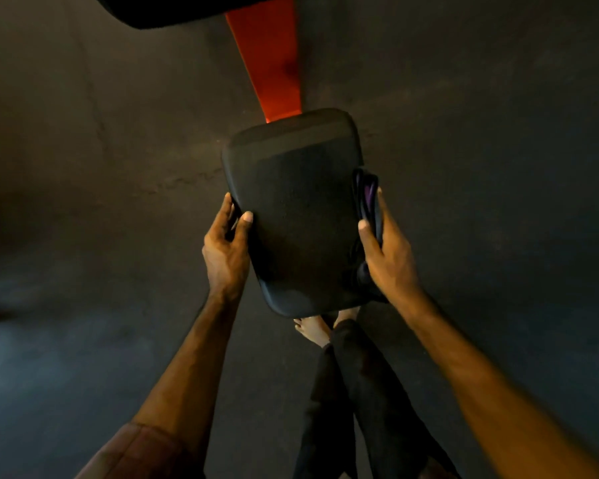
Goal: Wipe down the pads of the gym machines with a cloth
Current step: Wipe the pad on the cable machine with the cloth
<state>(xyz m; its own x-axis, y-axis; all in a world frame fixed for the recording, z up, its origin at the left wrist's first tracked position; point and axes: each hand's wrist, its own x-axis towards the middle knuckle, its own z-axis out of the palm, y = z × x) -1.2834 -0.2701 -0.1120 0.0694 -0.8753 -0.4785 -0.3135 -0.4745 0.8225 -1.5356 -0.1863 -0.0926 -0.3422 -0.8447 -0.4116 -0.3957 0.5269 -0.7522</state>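
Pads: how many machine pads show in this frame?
2: one pad at centre, gripped by left hand and right hand; a second pad cut off at the top edge. Others may lie out of view.

Orange frame beam (pixel 269 60) — slanting from top centre down toward mid-scene. Dark grey floor (pixel 101 167) — mottled, faintly cracked at left. Black padded edge (pixel 159 12), far top left. Bare foot (pixel 312 330) and dark trouser legs (pixel 360 409), near centre.
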